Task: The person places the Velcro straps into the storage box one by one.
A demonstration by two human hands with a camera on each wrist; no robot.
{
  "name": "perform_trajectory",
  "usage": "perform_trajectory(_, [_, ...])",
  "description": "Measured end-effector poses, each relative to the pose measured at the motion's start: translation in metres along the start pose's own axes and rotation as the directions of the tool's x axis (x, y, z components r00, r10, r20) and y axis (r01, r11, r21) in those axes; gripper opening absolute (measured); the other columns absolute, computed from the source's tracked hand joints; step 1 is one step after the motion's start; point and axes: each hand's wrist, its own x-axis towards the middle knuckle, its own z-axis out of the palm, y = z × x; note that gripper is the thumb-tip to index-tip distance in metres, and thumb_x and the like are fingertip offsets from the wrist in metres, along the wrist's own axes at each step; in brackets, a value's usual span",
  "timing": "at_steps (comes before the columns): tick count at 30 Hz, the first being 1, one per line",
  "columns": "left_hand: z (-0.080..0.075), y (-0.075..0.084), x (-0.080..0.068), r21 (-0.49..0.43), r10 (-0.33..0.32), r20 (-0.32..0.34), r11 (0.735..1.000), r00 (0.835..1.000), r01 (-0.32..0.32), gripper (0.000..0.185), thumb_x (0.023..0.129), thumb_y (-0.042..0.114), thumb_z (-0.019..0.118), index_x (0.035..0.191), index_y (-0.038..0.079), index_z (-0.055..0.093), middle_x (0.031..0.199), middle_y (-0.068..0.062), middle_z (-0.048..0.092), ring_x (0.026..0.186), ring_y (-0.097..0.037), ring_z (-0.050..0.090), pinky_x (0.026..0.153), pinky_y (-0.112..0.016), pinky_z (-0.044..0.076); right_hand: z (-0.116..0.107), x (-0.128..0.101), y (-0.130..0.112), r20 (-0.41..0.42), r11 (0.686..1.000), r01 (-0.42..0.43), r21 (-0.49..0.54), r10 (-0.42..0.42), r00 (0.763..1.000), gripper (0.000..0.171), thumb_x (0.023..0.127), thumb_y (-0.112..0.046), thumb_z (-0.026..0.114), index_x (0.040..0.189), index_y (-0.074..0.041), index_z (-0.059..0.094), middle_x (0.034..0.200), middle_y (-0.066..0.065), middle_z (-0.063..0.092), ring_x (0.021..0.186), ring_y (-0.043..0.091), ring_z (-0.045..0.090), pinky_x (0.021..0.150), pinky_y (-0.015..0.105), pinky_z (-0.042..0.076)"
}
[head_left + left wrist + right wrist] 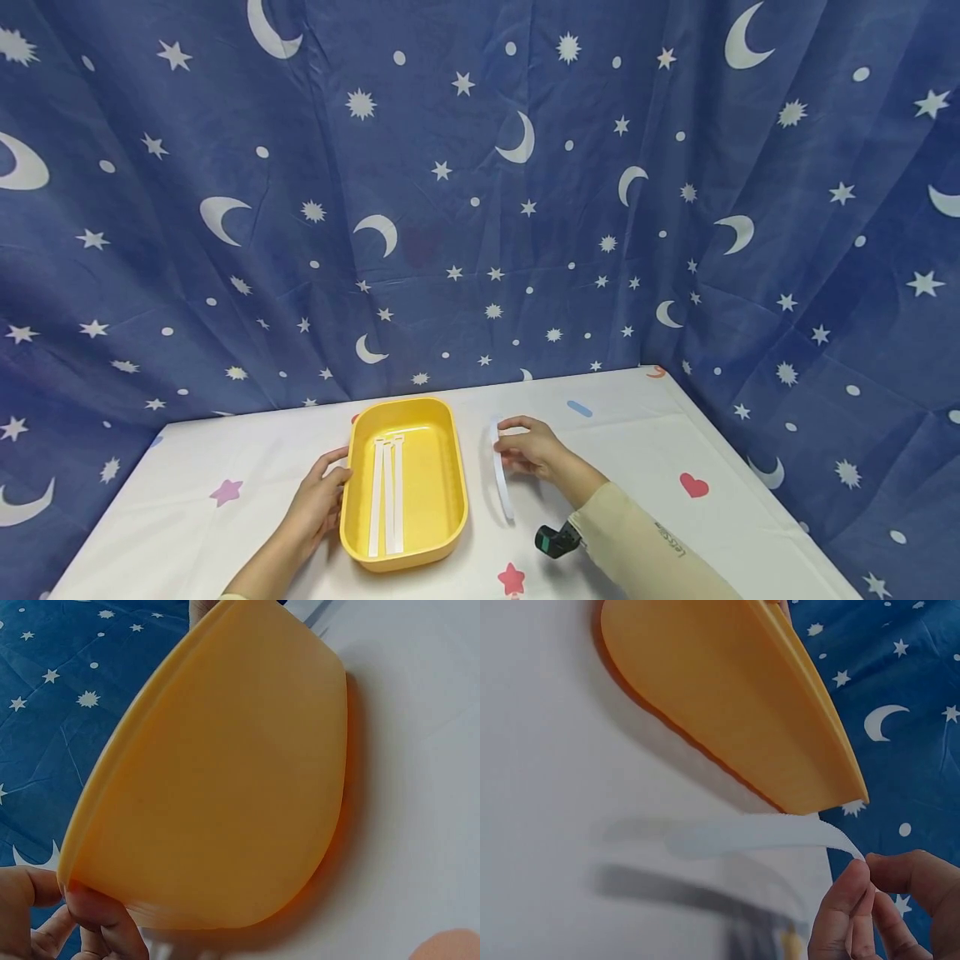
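A yellow tray with rounded corners stands on the table, and my left hand pinches its left rim between thumb and fingers. Inside, on the left half of its floor, lie 3 flat white cable straps, side by side, each with a small slotted head at the far end. To the right of the tray, my right hand pinches another white strap near its far end. In the right wrist view this strap bends in a curve from the fingertips, its free end hanging close over the cloth.
A white cloth printed with coloured shapes covers the table. Behind it and along the right side hangs a blue curtain with moons and stars. A black wrist device sits at the right sleeve.
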Motion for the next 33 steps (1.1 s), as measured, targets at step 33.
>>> perform_trajectory(33, [0.001, 0.001, -0.002, 0.004, 0.001, -0.011, 1.000, 1.000, -0.001, 0.054, 0.100, 0.018, 0.044, 0.151, 0.011, 0.028, 0.111, -0.015, 0.064, 0.086, -0.017, 0.066, 0.073, -0.036, 0.058, 0.033, -0.019, -0.029, 0.110, 0.999, 0.047, -0.013, -0.046, 0.993, 0.046, 0.079, 0.000, 0.075, 0.123, -0.005, 0.061, 0.098, 0.013, 0.065, 0.078, 0.018, 0.067, 0.067, 0.029, 0.060])
